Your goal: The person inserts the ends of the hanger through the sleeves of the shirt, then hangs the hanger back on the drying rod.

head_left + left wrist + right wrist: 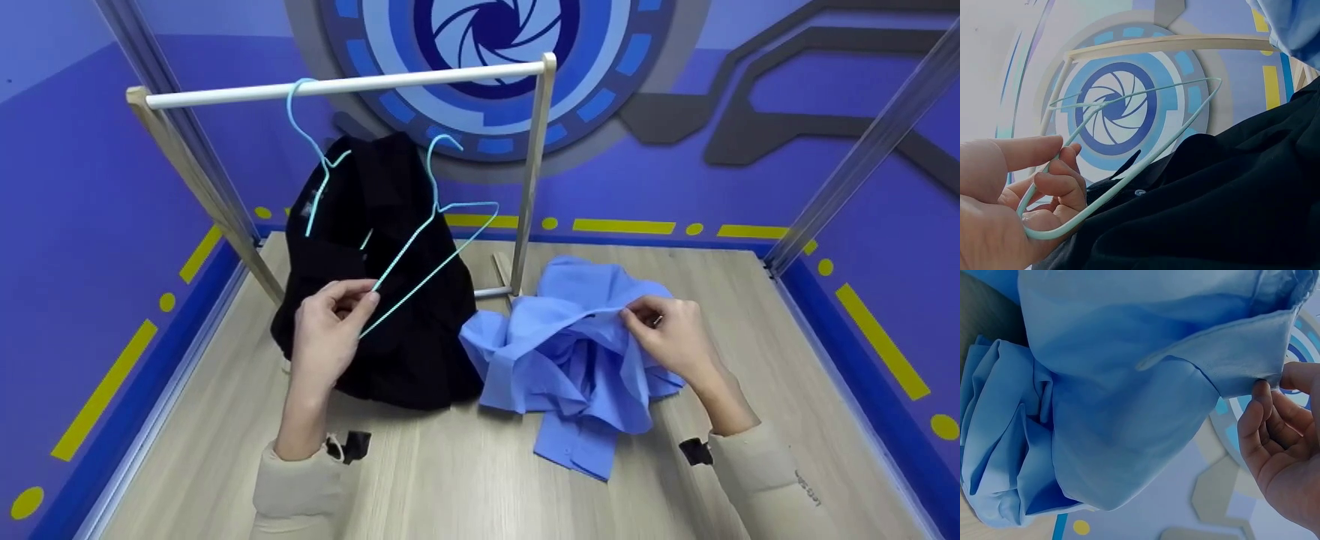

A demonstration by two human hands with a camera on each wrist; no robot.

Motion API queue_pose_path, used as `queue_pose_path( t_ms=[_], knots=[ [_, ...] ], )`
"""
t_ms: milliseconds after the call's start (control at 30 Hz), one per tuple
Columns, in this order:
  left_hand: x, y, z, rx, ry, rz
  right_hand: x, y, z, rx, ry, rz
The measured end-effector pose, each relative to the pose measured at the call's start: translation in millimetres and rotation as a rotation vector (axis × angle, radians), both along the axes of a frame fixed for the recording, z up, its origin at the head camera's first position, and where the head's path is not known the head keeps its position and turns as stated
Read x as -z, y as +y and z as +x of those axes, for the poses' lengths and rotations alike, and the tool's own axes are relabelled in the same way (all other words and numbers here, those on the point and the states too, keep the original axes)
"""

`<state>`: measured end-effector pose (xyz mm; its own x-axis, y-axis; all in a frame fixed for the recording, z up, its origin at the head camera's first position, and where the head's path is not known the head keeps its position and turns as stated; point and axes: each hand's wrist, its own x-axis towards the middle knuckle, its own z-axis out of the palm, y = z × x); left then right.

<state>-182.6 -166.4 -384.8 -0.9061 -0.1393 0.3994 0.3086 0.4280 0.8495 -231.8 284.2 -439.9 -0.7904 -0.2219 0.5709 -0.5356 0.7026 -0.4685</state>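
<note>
In the head view my left hand [328, 326] pinches one end of a mint-green wire hanger [409, 244], its hook pointing up and away. The left wrist view shows thumb and fingers round the hanger's [1129, 171] thin wire near a bent corner. My right hand [673, 336] pinches the collar edge of a blue shirt [570, 352]; in the right wrist view the fingertips hold the folded collar [1241, 354]. Much of the shirt is bunched, with a cuff lying on the table. Behind the left hand, a black garment [420, 330] hangs on a second mint hanger [304, 131].
A wooden rack with a white rail [360, 84] stands at the back left and carries the black garment's hanger. Blue walls with yellow marks [624, 226] enclose the light wood table [450, 472] on three sides. Metal posts [862, 150] rise at the corners.
</note>
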Motion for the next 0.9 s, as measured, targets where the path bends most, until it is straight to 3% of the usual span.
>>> queue_pose_path(
  t_ms=[900],
  knots=[
    [-7.2,-10,8.4,-0.002,-0.039,-0.122,-0.1,0,0.1,0.020,0.006,0.012]
  ],
)
